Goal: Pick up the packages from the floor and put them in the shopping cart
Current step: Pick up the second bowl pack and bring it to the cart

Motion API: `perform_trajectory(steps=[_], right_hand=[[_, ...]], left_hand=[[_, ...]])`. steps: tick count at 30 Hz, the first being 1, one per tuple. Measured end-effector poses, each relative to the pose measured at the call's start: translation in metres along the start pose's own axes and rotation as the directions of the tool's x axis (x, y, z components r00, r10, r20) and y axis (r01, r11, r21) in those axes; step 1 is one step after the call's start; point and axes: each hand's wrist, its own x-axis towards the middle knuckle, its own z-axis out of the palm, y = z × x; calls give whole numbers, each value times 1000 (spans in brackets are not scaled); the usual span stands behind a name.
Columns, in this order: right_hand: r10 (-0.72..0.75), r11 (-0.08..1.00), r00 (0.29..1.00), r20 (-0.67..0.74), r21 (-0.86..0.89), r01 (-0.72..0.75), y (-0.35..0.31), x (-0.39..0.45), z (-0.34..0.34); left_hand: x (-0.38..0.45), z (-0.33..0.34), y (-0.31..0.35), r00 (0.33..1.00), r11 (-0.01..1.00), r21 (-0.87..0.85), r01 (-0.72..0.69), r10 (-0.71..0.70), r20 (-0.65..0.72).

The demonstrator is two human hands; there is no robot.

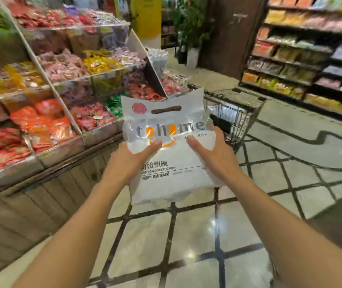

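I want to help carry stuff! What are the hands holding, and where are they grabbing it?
Both hands, left and right, hold the package by its sides.

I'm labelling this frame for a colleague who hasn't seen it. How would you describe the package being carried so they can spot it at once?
Start at the tiered candy display on the left; ahead of its lower end stands a black wire shopping cart. In front of the cart, both hands hold up a clear-and-white plastic package, the only item with orange-dotted grey lettering and a slot handle.
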Motion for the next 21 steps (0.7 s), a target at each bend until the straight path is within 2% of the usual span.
perform_trajectory(steps=[3, 9, 15, 21], right_hand=[[51, 998, 993, -107, 36, -47, 36, 28, -56], [183, 982, 951, -248, 98, -163, 95, 75, -140], [298, 954, 890, -345, 83, -287, 148, 156, -206], [362, 925, 831, -421, 50, -378, 187, 267, -277]], left_hand=[[37, 63, 40, 997, 1000, -4, -23, 23, 74], [105, 171, 106, 968, 987, 98, -131, 106, 228], [186, 275, 162, 904, 974, 41, -224, 192, 382], [291, 377, 229, 846, 970, -34, -240, 226, 483]])
